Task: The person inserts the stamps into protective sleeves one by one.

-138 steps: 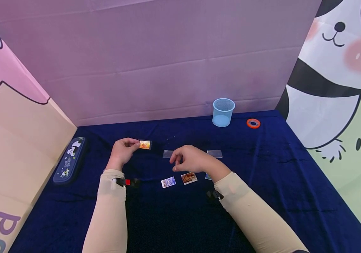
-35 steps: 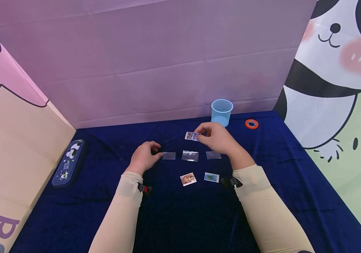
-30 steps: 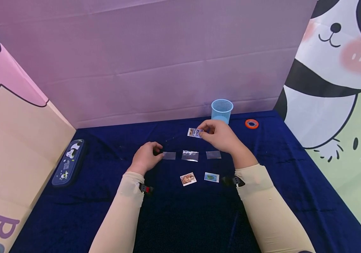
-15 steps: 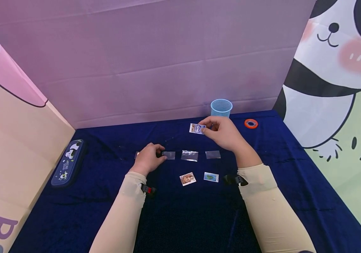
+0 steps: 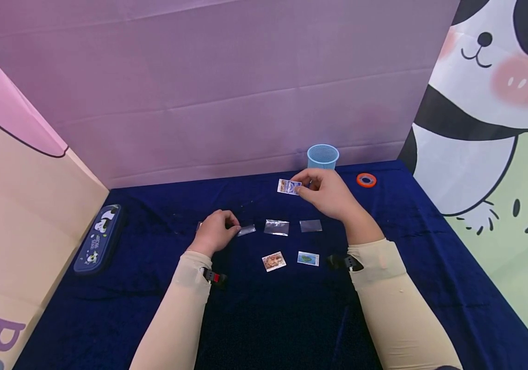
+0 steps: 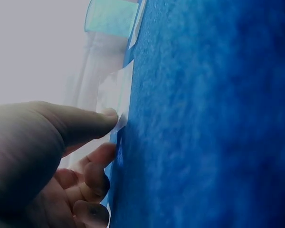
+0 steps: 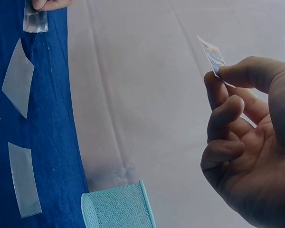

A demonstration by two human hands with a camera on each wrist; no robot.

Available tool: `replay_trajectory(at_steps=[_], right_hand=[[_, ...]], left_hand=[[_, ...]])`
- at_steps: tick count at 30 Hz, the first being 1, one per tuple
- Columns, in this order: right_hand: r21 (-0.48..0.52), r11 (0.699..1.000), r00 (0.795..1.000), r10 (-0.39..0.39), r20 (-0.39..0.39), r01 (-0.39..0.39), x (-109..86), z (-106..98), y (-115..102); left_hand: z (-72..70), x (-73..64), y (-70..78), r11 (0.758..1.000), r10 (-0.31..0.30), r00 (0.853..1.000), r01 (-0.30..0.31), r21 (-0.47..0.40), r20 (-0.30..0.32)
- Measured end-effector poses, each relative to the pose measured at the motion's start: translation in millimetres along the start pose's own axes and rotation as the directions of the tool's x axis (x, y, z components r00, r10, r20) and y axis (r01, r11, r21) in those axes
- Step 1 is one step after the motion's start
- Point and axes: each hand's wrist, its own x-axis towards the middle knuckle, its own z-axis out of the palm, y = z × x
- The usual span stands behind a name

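Note:
My right hand pinches a small purple-and-white stamp between thumb and index finger, held up above the cloth. In the right wrist view the stamp appears nearly edge-on. My left hand pinches the near end of a small clear plastic sleeve, which tilts up from the cloth. Right of it lie a shiny clear sleeve and another clear sleeve. Closer to me are a brown picture stamp and a blue-green stamp. Behind the left hand, another sleeve is mostly hidden.
A light blue mesh cup stands at the back, partly behind my right hand. To its right lies an orange-red tape roll. A dark blue pencil case sits at the left on the dark blue cloth. Printed curtains enclose the sides and back.
The right hand took the purple stamp from the front row and raised it toward the cup. The left hand let go of the orange stamp's sleeve and moved right; the clear sleeve now tilts.

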Motion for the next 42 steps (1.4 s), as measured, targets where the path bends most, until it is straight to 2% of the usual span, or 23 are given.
replay_trajectory(at_steps=[7, 12, 18, 28, 33, 37, 42], right_hand=[[-0.008, 1.0, 1.0, -0.006, -0.028, 0.006, 0.9, 0, 1], [0.009, 1.0, 0.999, -0.004, -0.04, 0.004, 1.1, -1, 1], [0.035, 0.999, 0.999, 0.014, -0.039, -0.012, 1.1, -1, 0], [0.024, 1.0, 0.996, 0.0, -0.094, 0.002, 0.3, -1, 1], [0.024, 1.0, 0.994, -0.001, -0.107, 0.003, 0.7, -2, 2], [0.021, 1.0, 0.993, -0.01, -0.119, 0.012, 0.7, -2, 1], [0.025, 0.999, 0.992, -0.017, -0.125, 0.021, 0.5, -2, 0]], left_hand=[[-12.7, -2.8, 0.0, 0.996, -0.032, 0.999, 0.033, -0.088, 0.005], [-20.0, -3.2, 1.5, 0.989, -0.043, 0.998, 0.037, -0.146, -0.04], [-27.5, -2.0, 3.9, 0.984, -0.003, 0.993, -0.019, -0.178, -0.122], [-46.8, -9.7, 18.1, 0.971, 0.037, 0.978, -0.084, -0.226, -0.205], [-55.9, -14.8, 21.7, 0.961, 0.03, 0.972, -0.091, -0.26, -0.231], [-62.0, -18.8, 24.3, 0.943, 0.038, 0.97, -0.115, -0.312, -0.241], [-67.0, -21.7, 28.1, 0.939, 0.055, 0.952, -0.152, -0.309, -0.3]])
